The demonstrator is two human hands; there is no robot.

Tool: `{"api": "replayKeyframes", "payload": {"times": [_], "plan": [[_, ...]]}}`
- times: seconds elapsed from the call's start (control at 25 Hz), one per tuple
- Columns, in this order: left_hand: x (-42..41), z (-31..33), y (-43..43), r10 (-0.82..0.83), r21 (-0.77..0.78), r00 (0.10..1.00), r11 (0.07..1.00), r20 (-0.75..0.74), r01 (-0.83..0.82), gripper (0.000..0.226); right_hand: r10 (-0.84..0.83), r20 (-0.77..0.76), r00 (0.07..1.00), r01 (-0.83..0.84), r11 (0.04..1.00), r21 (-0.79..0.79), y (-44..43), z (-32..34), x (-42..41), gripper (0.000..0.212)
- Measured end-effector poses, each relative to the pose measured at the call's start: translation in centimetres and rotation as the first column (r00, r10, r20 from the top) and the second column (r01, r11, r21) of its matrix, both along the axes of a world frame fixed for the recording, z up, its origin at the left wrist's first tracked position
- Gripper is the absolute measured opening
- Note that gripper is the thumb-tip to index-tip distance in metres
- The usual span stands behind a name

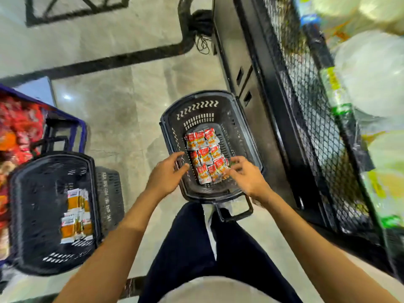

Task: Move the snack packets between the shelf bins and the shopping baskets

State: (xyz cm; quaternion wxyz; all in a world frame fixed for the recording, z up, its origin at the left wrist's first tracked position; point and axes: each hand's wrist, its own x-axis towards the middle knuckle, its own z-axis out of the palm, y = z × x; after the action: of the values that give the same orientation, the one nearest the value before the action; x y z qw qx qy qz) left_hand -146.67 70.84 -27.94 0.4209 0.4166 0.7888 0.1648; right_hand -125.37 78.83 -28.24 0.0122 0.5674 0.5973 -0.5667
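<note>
centre basket: black plastic centre basket (197,97) sits on the floor (122,119), dead ahead at 12 o'clock from the person's knees; its handle (239,213) is folded down at the basket's 6 o'clock end.
red packets: small red packets (204,155) lie flat in rough rows on the basket bottom, touching each other and filling the middle.
left hand: left hand (166,174) is over the basket's 8 o'clock rim, fingers straight-ish and relaxed. Grip is open, nothing in it.
right hand: right hand (248,177) is over the 4 o'clock corner, fingers bent down onto the nearest red packets. Too blurred to read; cannot tell whether the grip has a packet or only touches.
left basket: second black left basket (24,182) is on the floor at 8 o'clock, well apart from the centre one.
orange packets: a stack of orange-and-white orange packets (75,215) lies against the left basket's 3 o'clock side.
blue bin: blue bin (82,127) at 9 o'clock, heaped with red wrappers, blurred.
shelf: black mesh shelf (306,110) runs along 3 o'clock, pale bagged goods behind the mesh.
trousers: dark trousers (190,248) at 6 o'clock, between the two forearms.
</note>
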Motion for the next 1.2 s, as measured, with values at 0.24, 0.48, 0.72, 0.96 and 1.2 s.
{"api": "replayKeyframes", "payload": {"times": [0.24,0.48,0.72,0.96,1.2], "plan": [[2.5,6.4,-5.3,0.159,0.11,0.948,0.975,0.276,-0.196,0.036,-0.233,-0.134,0.963,0.245,0.967,0.076,-6.4,8.0,3.6,0.037],[2.1,7.6,-7.0,-0.193,0.186,0.939,0.972,0.283,0.144,0.035,-0.563,-0.24,0.791,0.6,0.791,0.12,-16.7,9.0,2.1,0.027],[5.4,8.3,-11.5,-0.644,0.178,0.687,0.76,0.336,0.625,0.034,-0.885,-0.223,0.408,0.913,0.397,0.097,-33.4,9.1,1.1,0.017],[16.0,8.5,-17.3,-0.88,0.177,0.319,0.397,0.353,0.901,0.033,-0.983,-0.184,-0.026,0.995,-0.042,0.086,-45.8,9.1,2.1,0.021],[28.0,8.2,-26.5,-0.936,0.182,0.072,0.142,0.345,0.973,0.031,-0.92,-0.139,-0.366,0.922,-0.379,0.08,-56.7,8.0,7.0,0.026]]}}
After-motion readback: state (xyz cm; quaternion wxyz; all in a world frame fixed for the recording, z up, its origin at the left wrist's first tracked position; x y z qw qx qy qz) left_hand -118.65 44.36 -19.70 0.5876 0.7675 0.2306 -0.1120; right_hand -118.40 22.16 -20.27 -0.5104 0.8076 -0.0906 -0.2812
